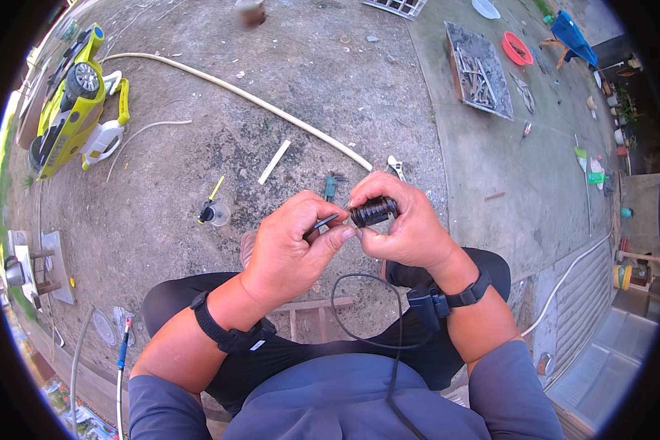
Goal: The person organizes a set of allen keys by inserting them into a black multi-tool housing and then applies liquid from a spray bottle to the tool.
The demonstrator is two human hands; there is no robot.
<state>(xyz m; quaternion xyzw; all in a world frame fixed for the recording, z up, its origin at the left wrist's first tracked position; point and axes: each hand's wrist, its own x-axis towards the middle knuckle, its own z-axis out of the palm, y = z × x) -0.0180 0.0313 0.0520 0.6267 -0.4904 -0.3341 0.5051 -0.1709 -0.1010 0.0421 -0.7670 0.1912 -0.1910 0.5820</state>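
Both of my hands meet in front of my knees. My right hand (407,220) grips a black ribbed cylindrical part (372,211), its fingers wrapped over the top and the thumb below. A thin dark strip-like piece (321,224) is pinched in my left hand (293,238), and its exact kind cannot be made out. The left fingertips come up to the near end of the ribbed part; whether they also hold something small there is unclear. Just beyond the hands lie a teal hex key set (332,186) and an adjustable wrench (396,168).
A long pale hose (257,101) crosses the ground, with a white strip (274,162) and a clear spray bottle (218,213) nearby. To the right stand a tray of tools (484,99) and a red basin (517,48). A toy car (73,110) lies at left.
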